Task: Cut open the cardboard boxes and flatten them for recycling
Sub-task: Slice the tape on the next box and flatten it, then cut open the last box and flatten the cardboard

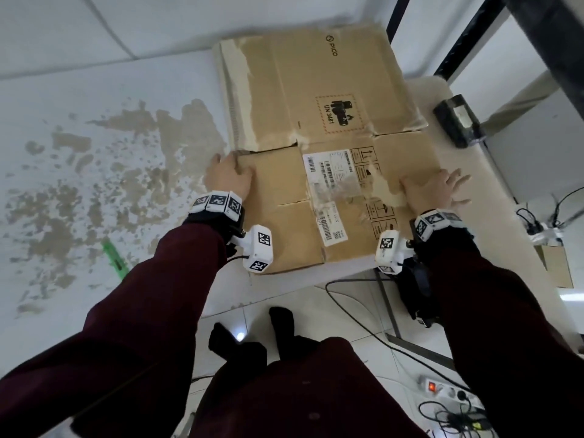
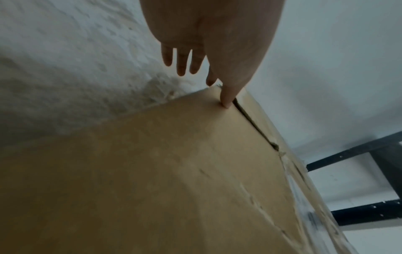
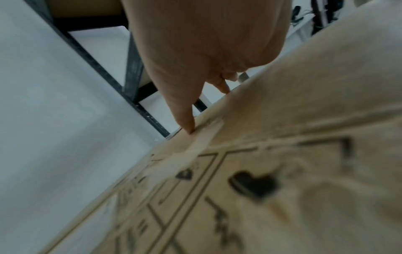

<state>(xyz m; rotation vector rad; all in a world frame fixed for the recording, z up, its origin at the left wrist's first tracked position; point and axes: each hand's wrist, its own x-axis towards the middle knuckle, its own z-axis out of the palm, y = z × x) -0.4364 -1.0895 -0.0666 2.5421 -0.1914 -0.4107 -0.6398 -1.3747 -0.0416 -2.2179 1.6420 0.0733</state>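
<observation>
A flattened brown cardboard box [image 1: 316, 128] with a white shipping label [image 1: 331, 181] lies spread over a white table [image 1: 467, 172]. At the near panel's left edge my left hand [image 1: 226, 177] presses flat, thumb tip on the cardboard [image 2: 152, 171] beside the flap seam, and the straight fingers [image 2: 181, 61] hang past the edge. My right hand [image 1: 439, 188] presses on the right edge of the same panel, fingers spread; its thumb [image 3: 185, 116] touches a taped seam on the cardboard [image 3: 304, 137]. Neither hand holds anything.
A green utility knife [image 1: 115, 259] lies on the stained white surface [image 1: 79, 184] to the left. A black device [image 1: 458, 120] sits on the table's right side. Black shelving [image 1: 474, 33] stands behind. Cables and a power strip [image 1: 452, 395] lie on the floor near my feet.
</observation>
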